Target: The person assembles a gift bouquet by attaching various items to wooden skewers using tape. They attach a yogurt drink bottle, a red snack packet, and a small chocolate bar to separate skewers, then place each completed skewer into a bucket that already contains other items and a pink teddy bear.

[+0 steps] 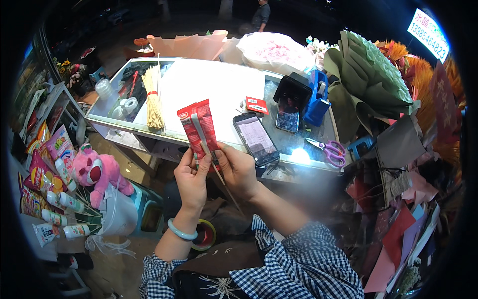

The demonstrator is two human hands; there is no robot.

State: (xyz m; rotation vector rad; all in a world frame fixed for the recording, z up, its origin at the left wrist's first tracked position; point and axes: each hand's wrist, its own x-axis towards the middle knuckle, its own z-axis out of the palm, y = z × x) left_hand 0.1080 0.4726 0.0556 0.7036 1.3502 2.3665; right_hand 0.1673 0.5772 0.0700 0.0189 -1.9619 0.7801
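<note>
Before the table's front edge I hold a red snack packet [191, 119] upright, its seam side facing me. A thin wooden stick [230, 195] runs down from the packet's lower end toward my lap. My left hand [191, 187] pinches the packet's bottom left with thumb and fingers. Close against it, my right hand [241, 172] grips the bottom right, where packet and stick meet. The fingers behind the packet are hidden. Beyond it, a bundle of pale sticks [153, 102] with a red tie lies on the table.
On the white table [224, 74] are a phone [256, 138], a second phone [288, 115] on a stand, a blue tape dispenser [316, 102] and purple scissors [331, 151]. Wrapped bouquets [276, 50] line the back. At left, a white bucket [118, 214] holds a pink plush toy [102, 172] and bottles on sticks.
</note>
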